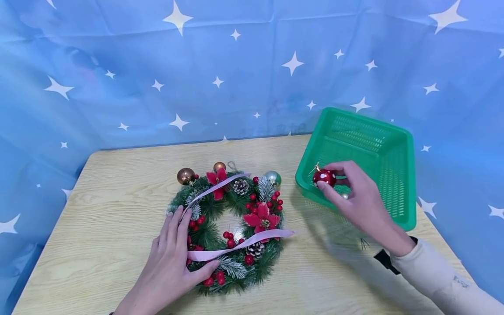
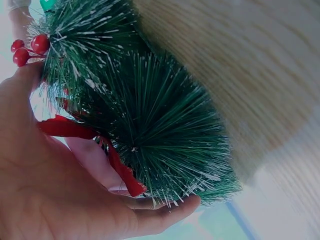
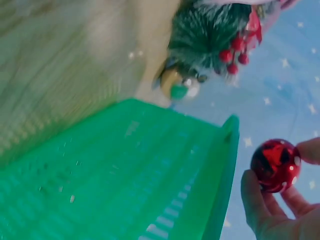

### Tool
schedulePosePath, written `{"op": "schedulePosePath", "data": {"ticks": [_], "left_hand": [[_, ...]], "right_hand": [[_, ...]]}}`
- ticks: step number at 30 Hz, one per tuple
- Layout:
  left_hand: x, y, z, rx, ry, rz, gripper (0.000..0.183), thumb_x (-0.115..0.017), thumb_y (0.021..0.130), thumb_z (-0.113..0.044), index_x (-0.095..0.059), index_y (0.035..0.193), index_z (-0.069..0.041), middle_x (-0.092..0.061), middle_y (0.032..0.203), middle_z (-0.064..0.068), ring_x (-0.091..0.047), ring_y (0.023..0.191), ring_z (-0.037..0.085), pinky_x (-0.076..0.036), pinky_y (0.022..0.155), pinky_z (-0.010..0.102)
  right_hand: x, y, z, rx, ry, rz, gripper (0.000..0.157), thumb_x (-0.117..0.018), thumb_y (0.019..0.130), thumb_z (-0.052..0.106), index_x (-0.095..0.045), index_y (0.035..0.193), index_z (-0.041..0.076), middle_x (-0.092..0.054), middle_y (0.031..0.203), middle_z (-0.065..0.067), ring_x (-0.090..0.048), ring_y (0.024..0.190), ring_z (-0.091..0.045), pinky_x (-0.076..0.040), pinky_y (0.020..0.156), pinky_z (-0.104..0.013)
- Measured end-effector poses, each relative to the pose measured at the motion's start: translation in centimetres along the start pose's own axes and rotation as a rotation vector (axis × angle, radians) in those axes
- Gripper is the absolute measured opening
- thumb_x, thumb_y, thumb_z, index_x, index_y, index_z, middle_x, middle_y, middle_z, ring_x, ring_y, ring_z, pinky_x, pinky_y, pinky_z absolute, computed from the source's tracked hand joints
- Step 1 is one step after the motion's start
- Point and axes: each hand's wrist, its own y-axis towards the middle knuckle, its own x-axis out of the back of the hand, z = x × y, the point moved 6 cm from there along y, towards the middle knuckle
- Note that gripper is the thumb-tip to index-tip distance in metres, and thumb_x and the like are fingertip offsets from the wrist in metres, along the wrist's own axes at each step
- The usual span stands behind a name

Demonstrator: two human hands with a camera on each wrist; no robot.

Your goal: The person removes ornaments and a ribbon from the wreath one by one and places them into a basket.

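Note:
A green Christmas wreath (image 1: 271, 258) with red berries, red flowers, pine cones and a pale pink ribbon (image 1: 244, 243) lies on the table. My left hand (image 1: 169, 249) rests on its left side, fingers extended and thumb spread toward the lower part; in the left wrist view the same hand (image 2: 65, 195) lies against the green needles (image 2: 165, 120). My right hand (image 1: 362, 203) pinches a shiny red Christmas ball (image 1: 324, 176) with white dots and a gold loop on top. It holds the ball over the near left rim of a green plastic basket (image 1: 405, 183).
Two brown-gold balls, a larger one (image 1: 186, 176) and a smaller one (image 1: 219, 166), sit at the wreath's far edge. A silvery-green ball (image 1: 273, 177) is at its far right. A small shiny ball (image 1: 344, 196) shows by the right hand. Blue starry cloth (image 1: 252, 65) hangs behind the table (image 1: 106, 201).

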Motion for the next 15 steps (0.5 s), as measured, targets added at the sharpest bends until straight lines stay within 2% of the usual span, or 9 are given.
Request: {"op": "schedulePosePath", "data": {"ticks": [7, 15], "left_hand": [[0.2, 0.0, 0.2, 0.009, 0.004, 0.008, 0.132, -0.075, 0.085, -0.081, -0.011, 0.175, -0.009, -0.016, 0.178, 0.02, -0.014, 0.159, 0.054, -0.033, 0.105, 0.086], [-0.2, 0.0, 0.1, 0.017, 0.0, 0.025, 0.132, -0.073, 0.086, -0.082, -0.01, 0.175, -0.008, -0.017, 0.177, 0.021, -0.013, 0.16, 0.054, -0.03, 0.106, 0.086]], "right_hand": [[1.5, 0.3, -2.0, -0.064, -0.031, -0.006, 0.04, -0.084, 0.097, 0.003, -0.067, 0.133, 0.003, -0.068, 0.124, -0.007, -0.065, 0.105, -0.011, -0.049, 0.09, -0.007], [2.9, -0.2, -5.0, -0.181, -0.044, 0.006, 0.035, -0.079, 0.102, 0.012, -0.067, 0.134, 0.003, -0.067, 0.126, -0.009, -0.064, 0.106, -0.001, -0.047, 0.088, -0.005]]}}
